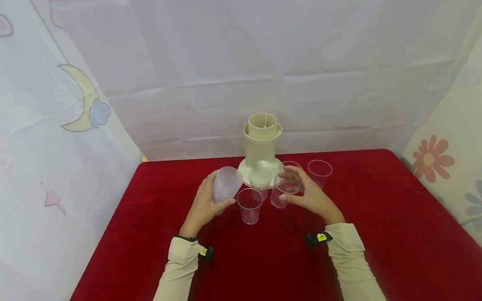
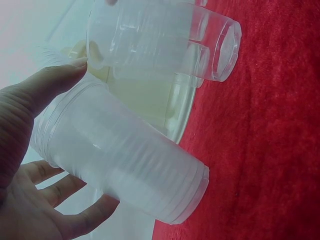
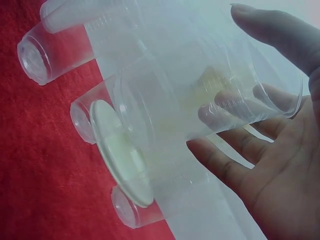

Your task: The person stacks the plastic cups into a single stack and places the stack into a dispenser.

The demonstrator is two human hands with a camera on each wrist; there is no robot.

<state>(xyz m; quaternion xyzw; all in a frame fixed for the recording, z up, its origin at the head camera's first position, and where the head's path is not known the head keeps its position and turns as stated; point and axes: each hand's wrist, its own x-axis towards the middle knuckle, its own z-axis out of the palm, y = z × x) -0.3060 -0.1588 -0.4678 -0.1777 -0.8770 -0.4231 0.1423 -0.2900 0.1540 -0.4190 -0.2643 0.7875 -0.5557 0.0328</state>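
Note:
My left hand grips a tilted stack of clear plastic cups, thumb on the near side and fingers beneath in the left wrist view. A single clear plastic cup sits between the thumb and curved fingers of my right hand, apparently held off the table. Between the hands stands another clear cup, upright. Further clear cups stand near the right hand, one of them beyond its fingers; their outlines overlap. Behind them rises a cream cylinder on a round base.
A red cloth covers the table. One more clear cup stands before the cream cylinder's base. A white sheet hangs along the back edge, with printed sheets at both sides.

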